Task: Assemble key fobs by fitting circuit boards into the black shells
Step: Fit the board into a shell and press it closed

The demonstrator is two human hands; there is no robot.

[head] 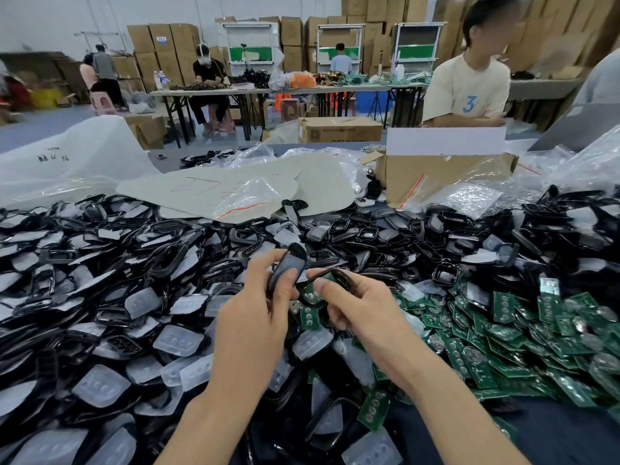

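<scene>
Two hands meet over a table [553, 431] heaped with parts. Glossy black shells [100, 263], mostly open rounded frames, cover the left and far side. Among them lie milky, translucent rubber pads [177, 340], soft-looking, each with a row of round bumps. To the right is a drift of flat green boards [503, 330], rectangular, with silvery round contacts. Behind stand a brown cardboard box [436, 176] and crinkled clear bags [476, 199].

The left hand [255, 317] grips a cover [288, 266]: smooth, matt, dark grey, oval with rounded ends, held nearly upright. The forefinger curls over its left edge near the top and the thumb presses its lower face, so the cover sits pinched between them with its top end clear of the fingers.

The right hand [359, 307] holds a frame [339, 276], a thin glossy black ring, just beside the cover's lower end. The forefinger lies along its upper rim, the thumb presses from the near side, and the other fingers are curled under the palm. A board [310, 295] shows green beneath the frame, between the two thumbs. Whether it is seated in the frame or only held against it, I cannot tell.
</scene>
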